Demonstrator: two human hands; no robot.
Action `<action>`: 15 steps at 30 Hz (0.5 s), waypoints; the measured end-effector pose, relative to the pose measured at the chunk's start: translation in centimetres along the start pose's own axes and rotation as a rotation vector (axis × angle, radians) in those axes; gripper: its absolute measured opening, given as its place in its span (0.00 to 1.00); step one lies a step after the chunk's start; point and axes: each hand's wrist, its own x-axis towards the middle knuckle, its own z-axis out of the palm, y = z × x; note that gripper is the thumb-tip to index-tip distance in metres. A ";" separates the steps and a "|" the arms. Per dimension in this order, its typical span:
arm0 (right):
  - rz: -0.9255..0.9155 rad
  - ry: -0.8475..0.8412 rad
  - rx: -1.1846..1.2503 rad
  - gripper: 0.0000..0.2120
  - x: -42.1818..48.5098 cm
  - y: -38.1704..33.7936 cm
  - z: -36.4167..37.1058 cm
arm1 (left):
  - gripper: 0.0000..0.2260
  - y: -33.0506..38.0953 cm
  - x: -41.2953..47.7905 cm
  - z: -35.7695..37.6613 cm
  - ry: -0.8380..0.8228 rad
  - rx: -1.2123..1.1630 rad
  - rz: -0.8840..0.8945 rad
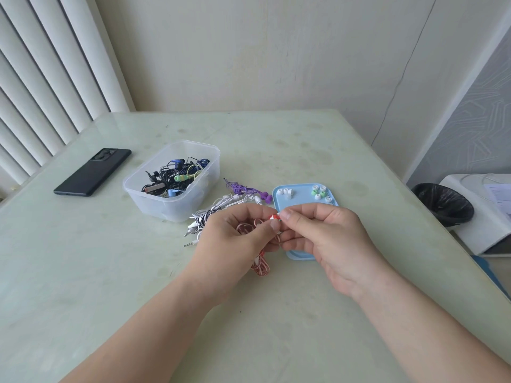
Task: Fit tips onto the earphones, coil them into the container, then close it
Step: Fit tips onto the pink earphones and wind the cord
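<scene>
Head view: left hand (235, 236) and right hand (323, 239) meet above bench (110, 272), in front of blue lid (300, 199). Left grip: fingers curled, pinching red/white earphones (273, 217); cable hangs to bench. Right grip: thumb + forefinger pinch same earbud. Loose tips (318, 192) on lid. Container (177, 205) open, left of lid.

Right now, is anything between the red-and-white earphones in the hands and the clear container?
Only white earphones and purple earphones lie on the table between the red-and-white earphones and the container, whose top is open.
</scene>
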 end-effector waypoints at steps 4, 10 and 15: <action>0.005 0.022 0.004 0.04 0.1 0.0 -0.1 | 0.03 0.1 -0.1 0.1 0.011 0.011 -0.007; -0.049 0.007 -0.046 0.02 -0.2 -0.3 0.1 | 0.04 0.4 -0.3 0.2 0.021 0.011 0.016; 0.017 0.019 -0.063 0.04 -0.3 -0.8 -0.2 | 0.02 0.5 -0.4 0.2 -0.005 0.037 0.021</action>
